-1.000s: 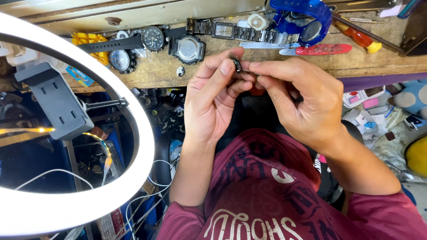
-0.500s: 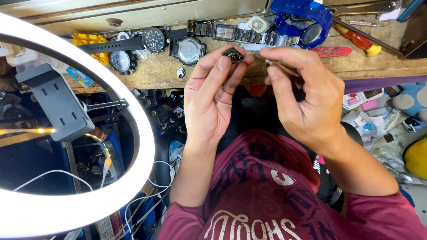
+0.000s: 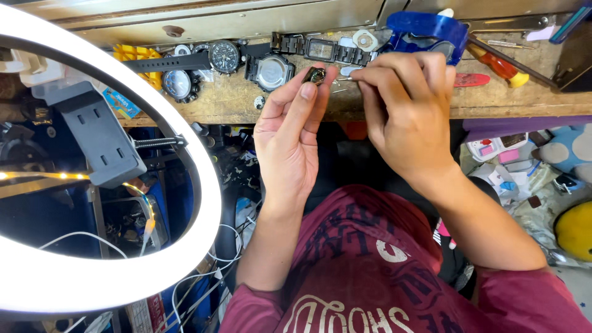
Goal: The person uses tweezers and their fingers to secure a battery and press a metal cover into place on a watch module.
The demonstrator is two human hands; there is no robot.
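Our left hand (image 3: 290, 132) pinches a small dark watch part (image 3: 315, 75) above the bench (image 3: 246, 102); our right hand (image 3: 407, 108) grips a thin tool (image 3: 343, 78) beside it. Work appears mid-course; watches (image 3: 271, 69) lie unassembled.

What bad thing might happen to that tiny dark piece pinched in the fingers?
The small dark metal watch part is pinched only between left hand fingertips at the wooden bench edge; it might slip into the clutter below. The right hand brings a thin metal tool close; a slip might scratch the part or poke a finger.
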